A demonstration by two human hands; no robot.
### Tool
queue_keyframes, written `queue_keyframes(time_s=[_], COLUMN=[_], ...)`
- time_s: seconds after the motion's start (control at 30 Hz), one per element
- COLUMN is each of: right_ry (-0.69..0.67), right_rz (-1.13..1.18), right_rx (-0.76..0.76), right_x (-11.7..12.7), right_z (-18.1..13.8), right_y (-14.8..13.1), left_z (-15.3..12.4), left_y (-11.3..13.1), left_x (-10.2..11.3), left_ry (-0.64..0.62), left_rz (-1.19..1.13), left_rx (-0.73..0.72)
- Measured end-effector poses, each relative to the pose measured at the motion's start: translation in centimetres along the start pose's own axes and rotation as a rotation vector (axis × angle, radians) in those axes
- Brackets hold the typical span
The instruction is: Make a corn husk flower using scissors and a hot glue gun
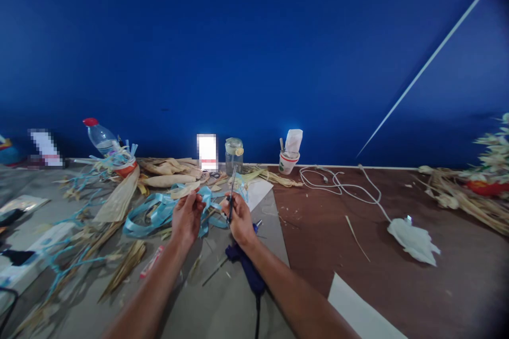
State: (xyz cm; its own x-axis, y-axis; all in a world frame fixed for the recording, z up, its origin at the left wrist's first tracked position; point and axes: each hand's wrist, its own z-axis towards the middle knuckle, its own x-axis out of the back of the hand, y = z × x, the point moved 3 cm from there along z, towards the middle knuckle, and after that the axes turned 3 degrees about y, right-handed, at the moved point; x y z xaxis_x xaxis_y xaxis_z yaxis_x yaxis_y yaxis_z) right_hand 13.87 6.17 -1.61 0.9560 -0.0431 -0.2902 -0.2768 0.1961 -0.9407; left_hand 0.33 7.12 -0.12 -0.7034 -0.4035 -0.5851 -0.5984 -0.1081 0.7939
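My left hand (186, 220) pinches a pale piece of dried corn husk (185, 190) between thumb and fingers. In my right hand (242, 222) is a pair of dark scissors (231, 193), blades pointing up and away from me. The two hands are a short way apart, and the blades do not touch the husk piece. A loose coil of light blue ribbon (148, 218) lies behind and left of my left hand. Partly under my right forearm rests a dark blue glue gun (247, 270) with its cord running toward me.
Dried husks (169, 169) lie along the wall beside a glass jar (234, 156). A tilted plastic bottle (101, 137) and a white paper cup (288, 163) stand at the back. A white cable (345, 186) and crumpled white tissue (413, 241) are on the right; blue-wrapped stems (66, 270) sprawl left.
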Motion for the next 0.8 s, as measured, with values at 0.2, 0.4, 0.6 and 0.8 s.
queue_keyframes(time_s=[0.2,0.4,0.6,0.8], right_ry=[0.045,0.061,0.051,0.053], right_rz=[-0.052,-0.015,0.007,0.075], right_rx=[0.053,0.071,0.078,0.120], right_x=[0.9,0.7,0.6,0.3], right_z=[-0.2,-0.1,-0.1,-0.1], right_y=[-1.5,-1.7,-2.1,-2.3], left_z=[0.2,0.5,1.2,3.2], left_y=[-0.8,-0.9,-1.4,-1.6], left_x=[-0.1,-0.1,-1.0,-3.2], left_ry=[-0.083,-0.161,-0.178,-0.319], left_rz=[0.128,0.541,0.675,0.896], left_rx=[0.066,-0.147,-0.281,-0.465])
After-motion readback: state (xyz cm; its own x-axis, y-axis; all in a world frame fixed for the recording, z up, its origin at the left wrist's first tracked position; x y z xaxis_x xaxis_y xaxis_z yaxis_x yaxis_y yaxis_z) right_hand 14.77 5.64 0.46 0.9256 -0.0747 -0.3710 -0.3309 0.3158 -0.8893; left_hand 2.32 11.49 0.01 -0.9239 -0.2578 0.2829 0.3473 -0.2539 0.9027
